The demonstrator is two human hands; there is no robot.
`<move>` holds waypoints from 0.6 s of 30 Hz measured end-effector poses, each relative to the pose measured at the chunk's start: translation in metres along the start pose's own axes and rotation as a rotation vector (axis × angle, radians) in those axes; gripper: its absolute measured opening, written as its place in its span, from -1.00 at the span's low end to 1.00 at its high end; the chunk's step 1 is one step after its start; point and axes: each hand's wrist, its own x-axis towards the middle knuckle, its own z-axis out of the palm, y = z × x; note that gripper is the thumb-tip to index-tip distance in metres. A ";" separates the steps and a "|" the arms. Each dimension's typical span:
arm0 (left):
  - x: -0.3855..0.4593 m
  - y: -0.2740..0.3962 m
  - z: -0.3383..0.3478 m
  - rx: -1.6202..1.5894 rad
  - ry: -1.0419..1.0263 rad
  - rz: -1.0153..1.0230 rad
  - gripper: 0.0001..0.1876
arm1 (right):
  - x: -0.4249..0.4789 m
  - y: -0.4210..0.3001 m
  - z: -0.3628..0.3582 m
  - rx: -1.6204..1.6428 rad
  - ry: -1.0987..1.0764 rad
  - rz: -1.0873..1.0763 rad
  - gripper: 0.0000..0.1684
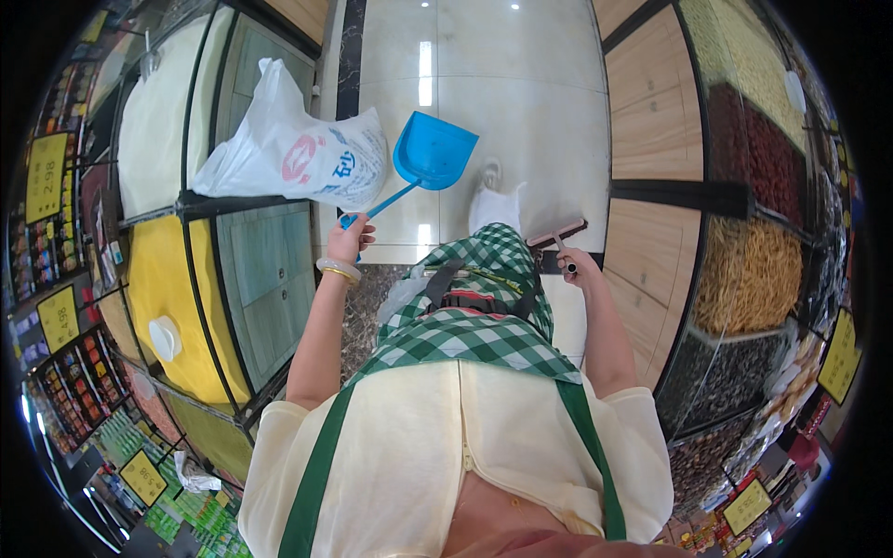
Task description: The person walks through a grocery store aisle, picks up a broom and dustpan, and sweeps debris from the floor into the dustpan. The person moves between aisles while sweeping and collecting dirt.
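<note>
A blue plastic dustpan [436,150] hangs out in front of me, its long handle gripped by my left hand [347,240]. The pan's scoop faces up, and a few small specks show in it. My right hand [580,267] holds a brush [558,234] with a pale pink head and dark bristles, low at my right side. The far end of its handle points up towards me. Just left of the dustpan stands a large white woven sack [300,150] with blue and red print.
Bins of loose dry goods line both sides, with white granules [153,139] and yellow grain [181,300] at left, dried strips [746,275] at right. Wooden cabinets [652,104] edge the pale tiled floor [516,49]. Yellow price signs [56,319] hang around.
</note>
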 end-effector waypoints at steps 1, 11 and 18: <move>0.018 0.010 0.004 -0.007 -0.001 -0.009 -0.80 | 0.005 -0.018 0.002 0.013 -0.016 -0.025 -0.86; 0.140 0.129 0.034 -0.150 0.134 -0.042 -0.77 | 0.089 -0.244 0.079 -0.200 -0.114 -0.078 -0.88; 0.183 0.193 0.043 -0.213 0.247 -0.019 -0.80 | 0.130 -0.413 0.154 -0.316 -0.258 -0.194 -0.86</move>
